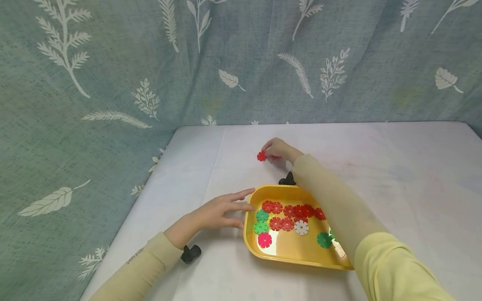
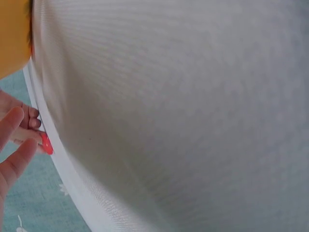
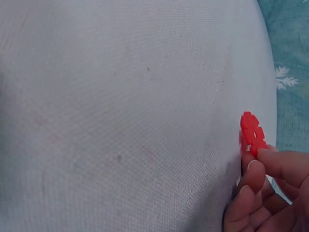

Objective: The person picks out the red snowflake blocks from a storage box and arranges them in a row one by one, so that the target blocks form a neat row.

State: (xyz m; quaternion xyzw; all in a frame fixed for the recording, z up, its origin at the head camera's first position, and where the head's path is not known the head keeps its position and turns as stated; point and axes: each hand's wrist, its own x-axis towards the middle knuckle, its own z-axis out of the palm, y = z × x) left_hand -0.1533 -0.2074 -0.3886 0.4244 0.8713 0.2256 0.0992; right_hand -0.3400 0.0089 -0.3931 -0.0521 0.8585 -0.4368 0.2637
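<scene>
Beyond the tray's far side, my right hand [image 1: 280, 149] pinches a red notched plastic disc [image 1: 261, 156] between thumb and fingertips, close over the white cloth. The right wrist view shows that disc [image 3: 252, 131] tilted on edge, with another red edge just behind it; whether that is a second disc I cannot tell. My left hand [image 1: 218, 212] has its fingers spread at the left rim of the yellow tray [image 1: 297, 256], the fingertips at the rim. Inside the tray lie several red discs [image 1: 281, 224], a white disc [image 1: 301, 228], a pink disc [image 1: 265, 240] and several green discs [image 1: 261, 227].
A black object [image 1: 288, 179] sits behind the tray, partly covered by my right sleeve. Another black object [image 1: 191, 253] shows beside my left wrist. White cloth [image 1: 414, 188] covers the table, and a leaf-patterned green curtain [image 1: 241, 62] hangs behind and at the left.
</scene>
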